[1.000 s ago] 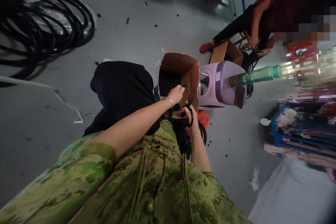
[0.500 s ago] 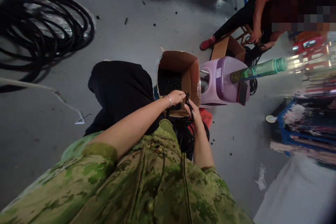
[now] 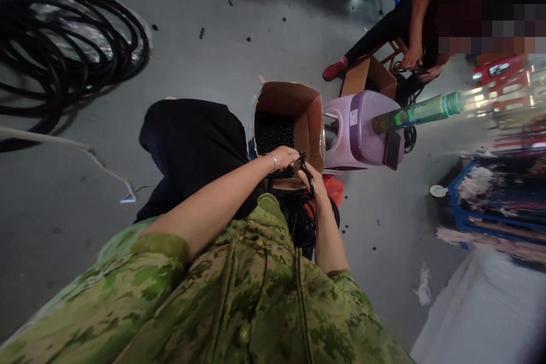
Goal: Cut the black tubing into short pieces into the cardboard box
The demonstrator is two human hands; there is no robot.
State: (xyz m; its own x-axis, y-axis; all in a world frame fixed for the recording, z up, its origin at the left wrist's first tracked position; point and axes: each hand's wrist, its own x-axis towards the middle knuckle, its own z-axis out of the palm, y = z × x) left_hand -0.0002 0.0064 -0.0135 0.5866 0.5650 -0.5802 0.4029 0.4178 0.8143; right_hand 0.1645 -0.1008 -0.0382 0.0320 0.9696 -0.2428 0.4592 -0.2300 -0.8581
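- Black scissors (image 3: 303, 166): grasped in my right hand (image 3: 318, 183), above the lower right part of an open cardboard box (image 3: 316, 125); I see the blade end beside the fingertips of the other hand.
- My left hand (image 3: 285, 157): fingers clenched on a black cord (image 3: 270, 183), which shows below the palm (its tip, at the blades, is too small to make out). A pale bracelet (image 3: 274, 161) circles the wrist.
- The cardboard box: flaps apart, with a heap of small black pieces (image 3: 275, 132) inside; a dark-trousered leg (image 3: 191, 136) lies just beside it on the left.
- Below the right hand I find a coil (image 3: 297, 219) of black line, near something red (image 3: 335, 190) (partly hidden).
- Lilac stool (image 3: 360, 148): next to the box on the right, bearing a green bottle (image 3: 416, 114) and a flat dark object (image 3: 392, 151).
- Grey floor (image 3: 68, 205): dotted with black scraps (image 3: 202, 33); large loops of black hose (image 3: 115, 51) lie at far left.
- Farther off, upper right: a seated co-worker (image 3: 420, 14), hands together near a second box (image 3: 356, 77).
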